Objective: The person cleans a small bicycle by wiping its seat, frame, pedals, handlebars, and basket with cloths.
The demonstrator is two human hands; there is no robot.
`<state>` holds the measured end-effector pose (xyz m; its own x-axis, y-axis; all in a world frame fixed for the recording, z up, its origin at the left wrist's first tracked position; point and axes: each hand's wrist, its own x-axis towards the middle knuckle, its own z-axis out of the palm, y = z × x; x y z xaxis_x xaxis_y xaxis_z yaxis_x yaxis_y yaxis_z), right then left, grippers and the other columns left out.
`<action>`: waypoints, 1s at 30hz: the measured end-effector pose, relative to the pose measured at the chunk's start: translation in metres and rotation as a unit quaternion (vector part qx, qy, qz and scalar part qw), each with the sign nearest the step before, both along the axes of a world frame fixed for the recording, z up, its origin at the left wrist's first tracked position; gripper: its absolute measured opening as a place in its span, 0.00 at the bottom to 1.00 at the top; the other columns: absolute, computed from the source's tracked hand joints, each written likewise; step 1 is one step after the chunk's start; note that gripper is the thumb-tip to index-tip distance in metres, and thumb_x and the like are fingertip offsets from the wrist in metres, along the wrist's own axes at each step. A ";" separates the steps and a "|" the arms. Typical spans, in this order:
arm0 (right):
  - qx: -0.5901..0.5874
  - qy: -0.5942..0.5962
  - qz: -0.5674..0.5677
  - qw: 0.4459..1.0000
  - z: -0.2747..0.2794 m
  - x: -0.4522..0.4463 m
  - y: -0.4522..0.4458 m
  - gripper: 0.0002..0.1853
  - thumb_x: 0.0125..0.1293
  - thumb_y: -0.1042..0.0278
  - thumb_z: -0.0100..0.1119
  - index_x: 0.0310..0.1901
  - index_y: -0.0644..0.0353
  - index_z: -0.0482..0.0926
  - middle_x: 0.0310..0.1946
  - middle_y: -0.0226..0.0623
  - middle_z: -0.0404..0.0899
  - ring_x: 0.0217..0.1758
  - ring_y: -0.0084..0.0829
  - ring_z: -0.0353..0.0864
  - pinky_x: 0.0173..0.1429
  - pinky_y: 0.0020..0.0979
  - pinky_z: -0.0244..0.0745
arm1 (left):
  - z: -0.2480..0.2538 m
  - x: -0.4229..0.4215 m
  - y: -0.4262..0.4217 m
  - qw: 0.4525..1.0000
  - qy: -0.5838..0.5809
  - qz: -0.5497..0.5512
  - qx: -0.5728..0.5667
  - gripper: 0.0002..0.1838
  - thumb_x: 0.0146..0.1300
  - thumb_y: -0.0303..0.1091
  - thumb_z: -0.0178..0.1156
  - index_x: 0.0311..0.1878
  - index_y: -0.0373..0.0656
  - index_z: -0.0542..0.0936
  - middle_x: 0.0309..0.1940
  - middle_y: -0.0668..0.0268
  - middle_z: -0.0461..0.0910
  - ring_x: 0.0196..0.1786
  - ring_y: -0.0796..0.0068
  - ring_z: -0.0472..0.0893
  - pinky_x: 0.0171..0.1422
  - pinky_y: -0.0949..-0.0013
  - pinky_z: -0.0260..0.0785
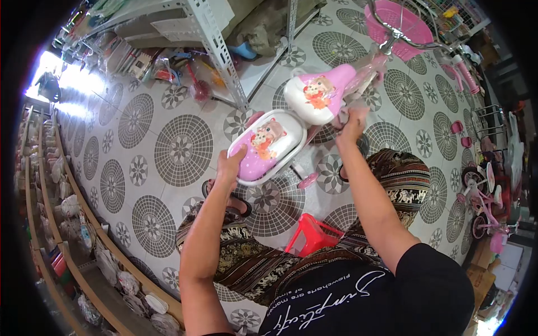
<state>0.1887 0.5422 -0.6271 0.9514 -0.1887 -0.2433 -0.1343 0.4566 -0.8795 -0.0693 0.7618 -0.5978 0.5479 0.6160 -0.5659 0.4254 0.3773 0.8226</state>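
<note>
A child's pink and white bicycle stands in front of me, its saddle (319,94) printed with a cartoon figure. Behind the saddle is a rear seat (268,144) with a white rim and a similar print. My left hand (228,167) grips the rim of this rear seat, thumb on top. Just beside the saddle, my right hand (352,126) is closed on something pale that I cannot make out. A small pink training wheel (307,180) shows below the rear seat. Clear plastic wrap (358,78) covers part of the frame.
A pink basket (400,25) and chrome handlebar (397,35) are at the bicycle's front. A red stool (314,234) stands between my legs. Metal shelving (216,50) rises at upper left, with wooden shelves (78,224) of goods at left. Another pink bicycle (485,204) is at right.
</note>
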 end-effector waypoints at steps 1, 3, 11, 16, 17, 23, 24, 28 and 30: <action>-0.056 0.053 -0.052 0.996 -0.023 -0.012 0.003 0.04 0.65 0.69 0.58 0.38 0.58 0.77 0.33 0.32 0.79 0.31 0.27 0.81 0.36 0.26 0.78 | -0.002 0.004 0.000 1.000 0.009 -0.001 0.012 0.35 0.59 0.46 0.69 0.56 0.27 0.67 0.46 0.49 0.77 0.43 0.65 0.81 0.47 0.64 0.75; -0.129 0.004 0.074 0.989 -0.113 -0.034 0.010 0.07 0.65 0.68 0.57 0.42 0.58 0.76 0.34 0.33 0.78 0.29 0.30 0.80 0.35 0.28 0.80 | 0.005 0.011 -0.003 1.000 0.014 -0.005 0.016 0.36 0.58 0.48 0.68 0.57 0.27 0.67 0.48 0.47 0.76 0.47 0.63 0.80 0.48 0.62 0.74; 0.138 0.375 0.242 0.884 -0.105 -0.128 0.017 0.12 0.63 0.68 0.55 0.47 0.59 0.77 0.39 0.35 0.82 0.40 0.31 0.82 0.44 0.32 0.80 | 0.010 0.032 0.008 0.950 0.071 -0.155 0.262 0.45 0.54 0.57 0.67 0.67 0.36 0.64 0.53 0.40 0.74 0.53 0.48 0.80 0.57 0.54 0.72; -0.167 -0.064 0.255 0.950 0.011 -0.134 0.008 0.19 0.58 0.73 0.66 0.49 0.62 0.70 0.43 0.37 0.77 0.41 0.26 0.79 0.42 0.27 0.77 | 0.022 0.038 0.003 0.903 0.084 -0.227 0.355 0.39 0.55 0.60 0.64 0.66 0.49 0.70 0.53 0.41 0.75 0.59 0.45 0.76 0.64 0.52 0.67; -0.167 -0.100 0.242 0.950 0.025 -0.130 0.005 0.20 0.57 0.71 0.67 0.49 0.62 0.70 0.43 0.38 0.77 0.42 0.28 0.79 0.44 0.29 0.77 | 0.018 0.039 0.006 0.910 0.076 -0.218 0.344 0.37 0.56 0.60 0.63 0.65 0.49 0.71 0.53 0.42 0.76 0.57 0.47 0.77 0.63 0.52 0.68; -0.526 -0.398 0.221 0.718 0.057 -0.127 0.040 0.22 0.51 0.68 0.69 0.48 0.61 0.75 0.48 0.48 0.76 0.57 0.46 0.73 0.60 0.47 0.64 | -0.030 0.048 0.030 0.996 -0.032 -0.075 0.038 0.30 0.67 0.57 0.54 0.61 0.42 0.74 0.50 0.47 0.79 0.50 0.59 0.82 0.54 0.57 0.74; -0.545 -0.441 0.235 0.674 0.054 -0.138 0.054 0.22 0.50 0.68 0.69 0.47 0.61 0.75 0.49 0.49 0.75 0.59 0.49 0.71 0.62 0.50 0.61 | -0.010 0.053 0.032 0.994 -0.067 -0.024 -0.078 0.29 0.70 0.56 0.52 0.60 0.40 0.75 0.48 0.49 0.80 0.49 0.60 0.82 0.53 0.59 0.76; -0.453 -0.587 0.372 0.558 0.055 -0.193 0.095 0.23 0.50 0.70 0.67 0.51 0.59 0.76 0.53 0.49 0.74 0.62 0.50 0.69 0.66 0.53 0.56 | 0.003 0.048 0.043 0.975 -0.124 0.017 -0.183 0.32 0.73 0.56 0.46 0.58 0.30 0.73 0.52 0.49 0.78 0.47 0.61 0.82 0.51 0.57 0.77; -0.435 -0.614 0.332 0.569 0.053 -0.170 0.109 0.18 0.52 0.67 0.64 0.46 0.58 0.78 0.51 0.49 0.75 0.56 0.51 0.74 0.60 0.49 0.65 | 0.023 0.045 0.033 0.971 -0.117 0.069 -0.195 0.33 0.73 0.56 0.46 0.59 0.29 0.72 0.52 0.48 0.78 0.46 0.61 0.82 0.50 0.58 0.78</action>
<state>0.0186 0.6514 -0.5741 0.2343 0.7703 0.5931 0.9367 -0.0154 -0.3499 -0.0245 0.7946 -0.5746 0.6167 0.4567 -0.6411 0.1680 0.7193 0.6741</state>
